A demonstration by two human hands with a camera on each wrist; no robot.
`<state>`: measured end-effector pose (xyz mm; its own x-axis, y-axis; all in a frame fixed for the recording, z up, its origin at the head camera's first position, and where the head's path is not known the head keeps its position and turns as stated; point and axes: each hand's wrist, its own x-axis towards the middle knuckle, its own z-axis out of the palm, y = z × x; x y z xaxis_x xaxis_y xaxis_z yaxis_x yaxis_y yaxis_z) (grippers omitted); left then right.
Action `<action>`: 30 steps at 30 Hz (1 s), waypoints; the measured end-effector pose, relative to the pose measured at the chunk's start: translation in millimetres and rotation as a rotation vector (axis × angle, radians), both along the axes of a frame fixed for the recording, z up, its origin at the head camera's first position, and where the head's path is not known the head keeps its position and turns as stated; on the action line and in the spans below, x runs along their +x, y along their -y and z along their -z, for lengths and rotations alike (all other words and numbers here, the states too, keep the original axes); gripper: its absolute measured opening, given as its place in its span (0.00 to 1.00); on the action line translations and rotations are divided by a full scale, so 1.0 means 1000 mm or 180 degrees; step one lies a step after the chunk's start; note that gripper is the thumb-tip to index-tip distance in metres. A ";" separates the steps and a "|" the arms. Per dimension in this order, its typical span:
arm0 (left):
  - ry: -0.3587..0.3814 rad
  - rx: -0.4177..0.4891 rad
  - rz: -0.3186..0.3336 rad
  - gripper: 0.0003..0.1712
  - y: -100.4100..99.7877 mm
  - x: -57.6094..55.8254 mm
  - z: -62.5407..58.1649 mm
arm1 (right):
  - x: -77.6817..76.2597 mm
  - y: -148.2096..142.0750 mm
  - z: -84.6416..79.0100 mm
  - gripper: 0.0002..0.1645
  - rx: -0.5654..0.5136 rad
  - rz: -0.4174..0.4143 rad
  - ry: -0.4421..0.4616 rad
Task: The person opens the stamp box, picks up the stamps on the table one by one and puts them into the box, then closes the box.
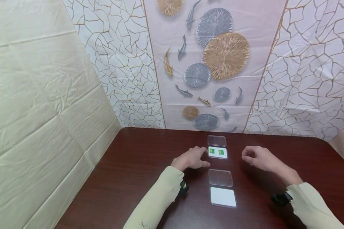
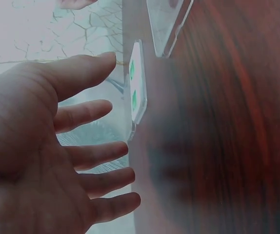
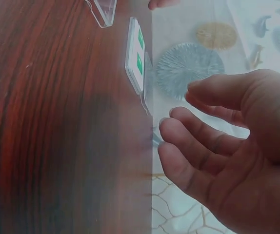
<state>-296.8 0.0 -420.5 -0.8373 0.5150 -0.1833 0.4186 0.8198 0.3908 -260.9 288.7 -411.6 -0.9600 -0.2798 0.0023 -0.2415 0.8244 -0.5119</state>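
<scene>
A flat clear case holding a white card with two green squares (image 1: pixel 217 152) lies on the dark red-brown table (image 1: pixel 149 171). My left hand (image 1: pixel 192 158) hovers just left of that case, fingers spread and holding nothing; the left wrist view shows the same hand (image 2: pixel 47 141) apart from the case. To the right of the case, my right hand (image 1: pixel 261 156) is raised over the table with loosely curled fingers (image 3: pixel 184 161) and nothing in them. Nearer me lies a second case with a blank white card (image 1: pixel 223 197).
Behind the green-marked card lies a clear plastic lid (image 1: pixel 217 140). Another clear lid (image 1: pixel 220 177) sits between the two cards. A patterned cloth (image 1: pixel 177 105) hangs behind the table's far edge, and a beige cloth (image 1: pixel 46 111) hangs on the left.
</scene>
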 end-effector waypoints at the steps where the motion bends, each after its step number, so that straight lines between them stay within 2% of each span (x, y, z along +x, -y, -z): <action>1: -0.0018 0.0005 0.0022 0.32 0.000 0.003 -0.001 | 0.003 -0.002 -0.001 0.03 0.0006 0.0005 -0.0001; 10: -0.0140 0.0059 0.0102 0.32 0.003 0.024 -0.008 | 0.023 -0.020 -0.003 0.03 0.0076 -0.0032 -0.0264; 23: -0.0257 0.0018 0.0290 0.31 0.004 0.048 -0.019 | 0.045 -0.043 -0.010 0.07 0.0062 0.0040 -0.0252; 30: -0.0324 -0.0038 0.0412 0.30 0.004 0.061 -0.023 | 0.056 -0.061 -0.009 0.07 0.0116 0.0101 -0.0372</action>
